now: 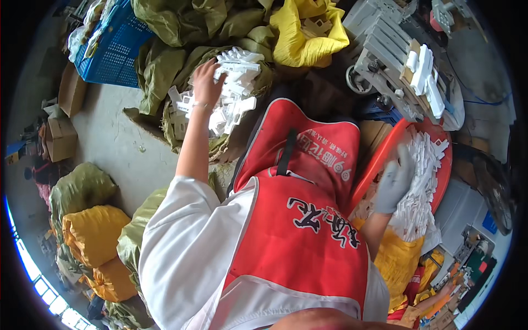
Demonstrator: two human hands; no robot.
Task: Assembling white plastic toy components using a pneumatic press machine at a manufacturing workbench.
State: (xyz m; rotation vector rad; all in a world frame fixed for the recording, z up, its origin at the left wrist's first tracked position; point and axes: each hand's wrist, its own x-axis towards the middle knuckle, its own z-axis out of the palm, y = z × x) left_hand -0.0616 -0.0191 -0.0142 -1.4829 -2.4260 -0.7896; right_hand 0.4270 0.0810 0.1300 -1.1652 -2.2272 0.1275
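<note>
My bare left hand (pixel 208 82), a thin bracelet at its wrist, is over a green woven sack (pixel 165 124) with a rolled-down rim. Its fingers are apart, at the edge of a heap of white plastic parts (pixel 237 104), some of them L-shaped; I see nothing held. Wearing a pale grey glove, my right hand (pixel 395 181) is at a red basin (pixel 446 181) piled with small white plastic pieces (pixel 422 181). The gloved fingers are slightly bent and a little blurred, the thumb apart from them, with nothing visible between.
A grey machine (pixel 379 60) stands at the far right, with long white parts (pixel 423 74) on its board. Beyond the green sack are a yellow sack (pixel 291 44) and a blue crate (pixel 113 55). Full orange sacks (pixel 96 234) lie at the left. A black wheel (pixel 492 187) is right of the basin.
</note>
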